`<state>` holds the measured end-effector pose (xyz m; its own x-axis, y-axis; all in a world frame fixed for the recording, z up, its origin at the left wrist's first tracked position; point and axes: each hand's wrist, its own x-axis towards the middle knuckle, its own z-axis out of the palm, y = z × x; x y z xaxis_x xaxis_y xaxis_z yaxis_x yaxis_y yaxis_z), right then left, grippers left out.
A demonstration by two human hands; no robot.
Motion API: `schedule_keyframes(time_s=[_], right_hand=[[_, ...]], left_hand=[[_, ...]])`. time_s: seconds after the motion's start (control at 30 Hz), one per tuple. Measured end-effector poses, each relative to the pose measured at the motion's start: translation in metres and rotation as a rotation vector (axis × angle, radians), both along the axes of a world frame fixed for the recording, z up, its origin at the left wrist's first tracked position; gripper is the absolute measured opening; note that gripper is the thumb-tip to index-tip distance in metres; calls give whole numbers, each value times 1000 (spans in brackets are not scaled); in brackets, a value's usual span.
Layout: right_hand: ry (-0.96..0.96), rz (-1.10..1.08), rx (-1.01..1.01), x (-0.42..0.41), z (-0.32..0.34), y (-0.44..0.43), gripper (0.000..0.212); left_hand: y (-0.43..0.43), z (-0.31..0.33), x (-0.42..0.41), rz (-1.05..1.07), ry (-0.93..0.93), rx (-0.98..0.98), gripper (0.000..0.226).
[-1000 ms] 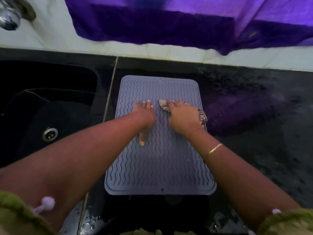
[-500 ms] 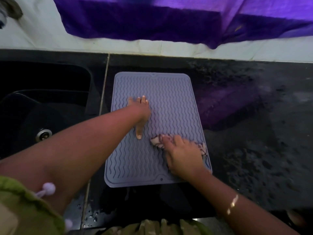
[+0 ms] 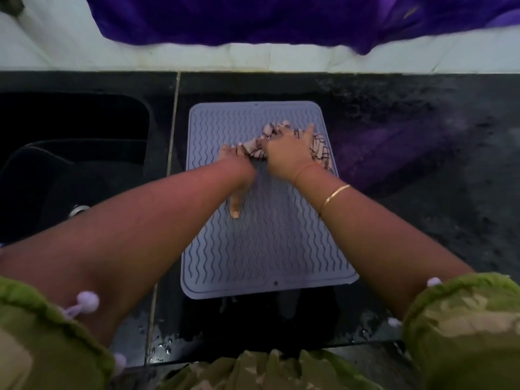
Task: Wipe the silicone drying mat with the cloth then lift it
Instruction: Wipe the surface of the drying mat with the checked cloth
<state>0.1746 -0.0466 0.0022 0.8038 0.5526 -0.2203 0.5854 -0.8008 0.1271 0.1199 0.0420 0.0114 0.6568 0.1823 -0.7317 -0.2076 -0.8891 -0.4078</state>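
A grey silicone drying mat [image 3: 270, 249] with wavy ridges lies flat on the black counter. My right hand [image 3: 289, 154] presses a checked cloth [image 3: 318, 149] onto the mat's far right part, fingers spread over the bunched fabric. My left hand [image 3: 236, 170] rests flat on the mat just left of the cloth, thumb pointing back toward me, holding the mat down. Part of the cloth is hidden under my right hand.
A black sink [image 3: 70, 153] with a metal drain [image 3: 77, 211] lies left of the mat. Purple fabric [image 3: 281, 18] hangs over the white tiled wall behind. The black counter [image 3: 436, 192] stretches to the right; water drops sit near its front edge.
My right hand has slid the cloth from the mat's near right part back up to its far right part. My left hand has stayed pressed on the mat.
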Motion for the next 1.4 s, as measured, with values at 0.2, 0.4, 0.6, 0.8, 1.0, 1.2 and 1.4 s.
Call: schedule_keyframes(time_s=[0.2,0.4,0.6,0.8,1.0,1.2,1.4], right_hand=[[-5,169,-35,-39,5,-20,52],[-79,402,9,-115,-1,-71,57],[-43,589,400,-166,-26,-150,30],[-189,771,454,-120,-43,-157,27],[-271,405,167,-34,-18,-83,30],[-118,152,129,-37,-6,-53,33],[-133,346,374,-107,-16,-111,31]], left_hand=[[9,-7,0,45,-37,-59,146],[9,-3,-6,66,-77,-56,149],[7,-4,-5,76,-57,-32,150],[0,-7,0,44,-33,30,148],[-5,-4,2,-48,0,63,141],[-6,0,0,-43,-10,51,138],[2,-3,-3,59,-52,-23,147]])
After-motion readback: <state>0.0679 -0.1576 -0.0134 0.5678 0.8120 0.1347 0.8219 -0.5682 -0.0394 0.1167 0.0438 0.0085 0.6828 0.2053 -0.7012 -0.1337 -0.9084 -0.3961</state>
